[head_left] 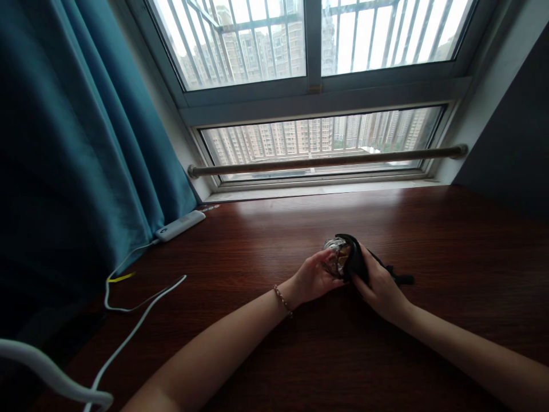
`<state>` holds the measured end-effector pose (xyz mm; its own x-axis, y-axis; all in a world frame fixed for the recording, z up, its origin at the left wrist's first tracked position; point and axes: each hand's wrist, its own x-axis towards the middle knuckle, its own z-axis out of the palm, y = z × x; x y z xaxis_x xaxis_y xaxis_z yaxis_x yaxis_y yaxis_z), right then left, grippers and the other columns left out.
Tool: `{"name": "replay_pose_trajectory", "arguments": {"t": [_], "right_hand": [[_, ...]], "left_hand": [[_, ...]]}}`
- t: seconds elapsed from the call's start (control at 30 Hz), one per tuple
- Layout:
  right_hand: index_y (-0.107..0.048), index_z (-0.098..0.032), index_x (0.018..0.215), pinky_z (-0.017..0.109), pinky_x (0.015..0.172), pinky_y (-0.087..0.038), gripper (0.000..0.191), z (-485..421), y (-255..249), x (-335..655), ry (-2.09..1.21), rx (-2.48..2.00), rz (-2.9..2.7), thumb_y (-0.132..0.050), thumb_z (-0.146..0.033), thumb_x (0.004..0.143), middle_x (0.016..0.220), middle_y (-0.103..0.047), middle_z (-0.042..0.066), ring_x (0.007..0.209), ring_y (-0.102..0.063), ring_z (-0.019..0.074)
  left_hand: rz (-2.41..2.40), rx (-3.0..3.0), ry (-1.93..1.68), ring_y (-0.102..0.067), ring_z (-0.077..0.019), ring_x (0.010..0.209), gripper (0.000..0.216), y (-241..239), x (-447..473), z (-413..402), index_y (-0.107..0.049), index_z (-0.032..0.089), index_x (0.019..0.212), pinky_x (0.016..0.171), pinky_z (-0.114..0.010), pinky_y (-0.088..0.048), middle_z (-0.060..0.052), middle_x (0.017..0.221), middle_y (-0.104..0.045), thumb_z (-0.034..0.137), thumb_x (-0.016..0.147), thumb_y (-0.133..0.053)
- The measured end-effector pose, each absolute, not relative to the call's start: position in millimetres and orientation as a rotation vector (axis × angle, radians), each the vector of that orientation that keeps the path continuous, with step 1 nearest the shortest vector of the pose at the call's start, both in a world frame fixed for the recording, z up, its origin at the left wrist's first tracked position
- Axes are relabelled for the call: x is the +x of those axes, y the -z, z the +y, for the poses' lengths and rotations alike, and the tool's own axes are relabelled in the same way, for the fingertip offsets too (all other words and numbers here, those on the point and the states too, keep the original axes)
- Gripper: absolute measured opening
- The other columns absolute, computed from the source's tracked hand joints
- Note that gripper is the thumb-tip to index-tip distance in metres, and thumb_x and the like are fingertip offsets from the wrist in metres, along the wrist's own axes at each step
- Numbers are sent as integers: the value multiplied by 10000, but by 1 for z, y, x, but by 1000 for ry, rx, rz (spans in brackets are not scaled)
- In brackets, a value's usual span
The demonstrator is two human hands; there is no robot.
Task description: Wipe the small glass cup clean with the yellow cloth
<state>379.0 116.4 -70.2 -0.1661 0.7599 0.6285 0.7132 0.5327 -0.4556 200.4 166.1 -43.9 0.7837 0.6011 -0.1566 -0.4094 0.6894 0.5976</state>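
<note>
My left hand, with a beaded bracelet at its wrist, is closed around a clear, shiny, rounded object. Glints and something brownish show through this object, but I cannot make out its exact kind. Pressed against its right side is a soft-looking black cover, gripped by my right hand with the thumb in front and the fingers mostly hidden behind. Black cords with a thick end trail from it to the right. Both hands meet just above the wooden surface.
A reddish-brown wooden surface runs up to the window. On the left lie a white power strip, white cables and a yellow strip, beside a blue curtain. A metal rail crosses the lower window.
</note>
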Motion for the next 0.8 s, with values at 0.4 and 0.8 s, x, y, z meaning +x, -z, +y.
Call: {"name": "replay_pose_trajectory", "arguments": {"t": [0.4, 0.8], "right_hand": [[-354, -158, 1356, 415, 1094, -288, 454, 113, 54, 379, -66, -943, -2111, -378, -106, 906, 1365, -370, 106, 1312, -286, 204], [-302, -164, 1376, 322, 1063, -326, 503, 104, 49, 379, -177, -862, -2186, -447, -155, 894, 1352, -371, 121, 1275, -342, 178]], "left_hand": [[334, 424, -632, -556, -149, 756, 544, 49, 202, 171, -625, 99, 955, 744, -263, -411, -72, 841, -638, 589, 834, -421], [413, 570, -703, -563, -143, 841, 447, 42, 210, 161, -621, 159, 1027, 820, -243, -408, -72, 902, -632, 529, 871, -424]]}}
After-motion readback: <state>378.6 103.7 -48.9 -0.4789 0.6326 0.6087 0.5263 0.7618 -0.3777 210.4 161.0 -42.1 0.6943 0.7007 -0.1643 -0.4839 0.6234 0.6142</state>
